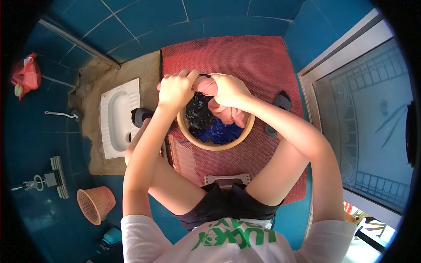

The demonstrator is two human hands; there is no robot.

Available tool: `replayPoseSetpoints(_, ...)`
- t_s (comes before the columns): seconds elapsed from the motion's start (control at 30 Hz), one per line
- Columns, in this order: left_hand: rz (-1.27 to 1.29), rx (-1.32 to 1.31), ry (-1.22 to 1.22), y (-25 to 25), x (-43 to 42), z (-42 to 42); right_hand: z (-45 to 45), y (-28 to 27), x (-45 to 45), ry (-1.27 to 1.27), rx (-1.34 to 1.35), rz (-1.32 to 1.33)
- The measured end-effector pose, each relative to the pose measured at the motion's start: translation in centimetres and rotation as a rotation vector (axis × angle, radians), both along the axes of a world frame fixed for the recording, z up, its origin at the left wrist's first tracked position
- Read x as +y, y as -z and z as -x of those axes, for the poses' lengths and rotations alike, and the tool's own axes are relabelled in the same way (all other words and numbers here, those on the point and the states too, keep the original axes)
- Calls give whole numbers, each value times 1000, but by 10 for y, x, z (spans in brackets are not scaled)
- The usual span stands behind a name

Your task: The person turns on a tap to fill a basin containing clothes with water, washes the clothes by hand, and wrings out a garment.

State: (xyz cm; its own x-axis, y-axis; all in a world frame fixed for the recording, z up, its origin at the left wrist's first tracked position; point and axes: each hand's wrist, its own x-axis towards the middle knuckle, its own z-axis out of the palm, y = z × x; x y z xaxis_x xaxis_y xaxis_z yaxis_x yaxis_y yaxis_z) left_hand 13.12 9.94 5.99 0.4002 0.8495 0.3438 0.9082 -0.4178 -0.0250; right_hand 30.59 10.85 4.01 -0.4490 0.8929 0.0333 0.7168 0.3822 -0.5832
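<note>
A twisted pink garment [206,86] stretches between my two fists over a pale yellow basin [213,146]. Around its left end my left hand [177,89] is closed, above the basin's far left rim. Gripping the cloth further right is my right hand [231,89], and a loose pink part hangs below it into the basin. Inside the basin lie a wet black garment [198,111] and a wet blue garment [219,132]. The exact kind of the pink garment cannot be made out.
A red mat [258,57] lies beneath the basin. To the left are a white squat toilet [106,118], a pink wastebasket [96,204], a mop head [59,177] and a toilet brush [61,114]. A red plastic bag [27,76] hangs on the wall. On the right stands a framed glass door [368,118].
</note>
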Motion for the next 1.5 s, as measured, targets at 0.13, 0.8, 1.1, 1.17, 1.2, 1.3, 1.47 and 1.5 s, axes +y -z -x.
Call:
replayPoseSetpoints(0.13,264,-195,-46,-5,-12,-3,-5,-6,6,-89,-207,-11)
replayPoseSetpoints(0.8,501,-270,-55,18,-8,-22,3,-18,15,-187,-294,76)
replayPoseSetpoints(1.1,864,-1085,-61,5,5,-1,-31,-40,18,-52,33,-517)
replayPoseSetpoints(1.17,967,-1224,-104,-5,7,6,-29,-43,9,-35,18,-545)
replayPoseSetpoints(1.2,969,-1222,-103,-10,7,7,-28,-44,3,-18,0,-572)
replayPoseSetpoints(1.3,1017,-1367,-234,-15,5,8,-26,-24,-8,-52,-58,-485)
replayPoseSetpoints(1.47,1182,-1489,-279,-20,-7,2,-18,14,-10,27,-9,-339)
replayPoseSetpoints(1.5,1227,-1502,-279,-20,-10,1,-17,20,-10,68,-58,-372)
